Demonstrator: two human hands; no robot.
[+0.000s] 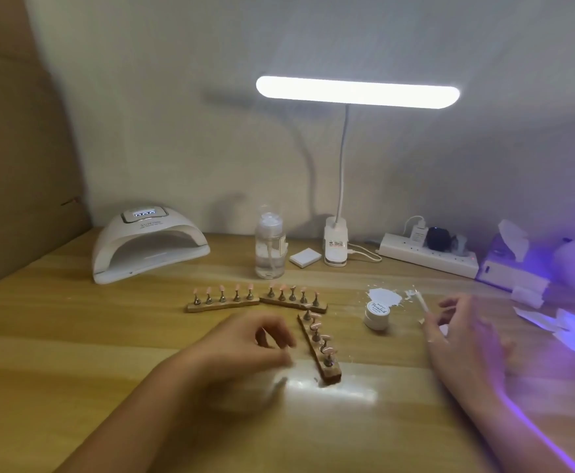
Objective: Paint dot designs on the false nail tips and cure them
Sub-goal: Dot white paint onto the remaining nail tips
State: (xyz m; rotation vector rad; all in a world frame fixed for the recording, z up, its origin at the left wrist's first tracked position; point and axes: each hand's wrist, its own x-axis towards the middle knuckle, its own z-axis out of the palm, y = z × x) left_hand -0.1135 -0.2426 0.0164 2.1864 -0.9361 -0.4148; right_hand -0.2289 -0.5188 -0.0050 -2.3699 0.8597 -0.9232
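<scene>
Three wooden strips carry small stands with pink nail tips: a left strip [222, 299], a middle strip [293, 298], and a near strip [319, 348] lying lengthwise toward me. My left hand [245, 349] hovers just left of the near strip with curled fingers; it is blurred and I cannot tell whether it holds anything. My right hand [463, 336] holds a thin white dotting tool [422, 303], tip pointing up-left. A small white paint jar [377, 314] stands between the hands, beside a white paint smear [383, 297]. The white curing lamp [149, 242] sits at back left.
A clear pump bottle [270, 249], a small white pad [305, 257] and a clip desk lamp [336, 245] stand at the back. A power strip [429, 257], tissue box [511, 264] and loose tissues [565, 322] lie right, under purple light.
</scene>
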